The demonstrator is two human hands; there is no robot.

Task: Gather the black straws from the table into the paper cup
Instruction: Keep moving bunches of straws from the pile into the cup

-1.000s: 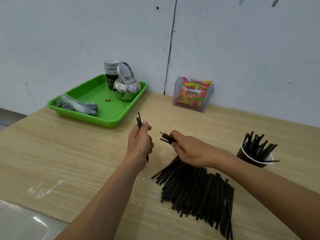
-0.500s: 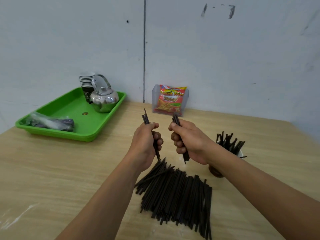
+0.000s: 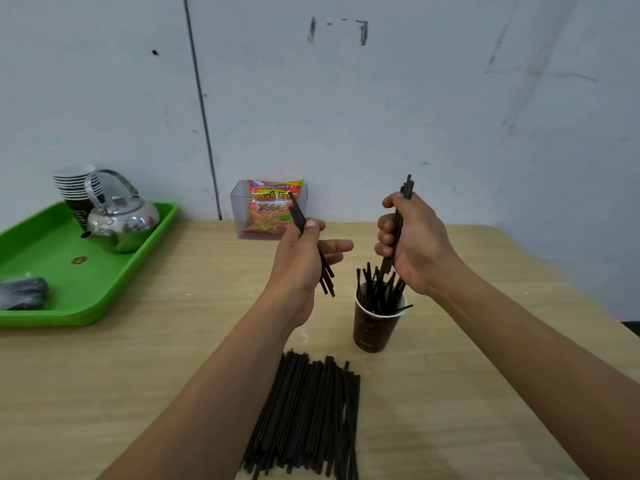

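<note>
A dark paper cup [image 3: 372, 329] stands on the wooden table, with several black straws sticking up out of it. My right hand [image 3: 414, 244] is just above the cup, gripping a small upright bundle of black straws [image 3: 406, 190] whose lower ends reach the cup's mouth. To the left of the cup, my left hand [image 3: 299, 261] holds a few black straws [image 3: 298, 216] tilted, thumb pressed on them, fingers partly spread. A flat pile of black straws [image 3: 308, 414] lies on the table near me, in front of the cup.
A green tray [image 3: 90, 296] at the left holds a steel kettle [image 3: 121, 221], a stack of paper cups [image 3: 74, 185] and a wrapped dark bundle [image 3: 22, 292]. A clear box with a snack packet [image 3: 272, 209] stands against the wall. The table's right edge runs near my right forearm.
Both hands have risen from the pile with their straws. My right hand has moved right over the cup, and the view has shifted so the cup now stands near centre.
</note>
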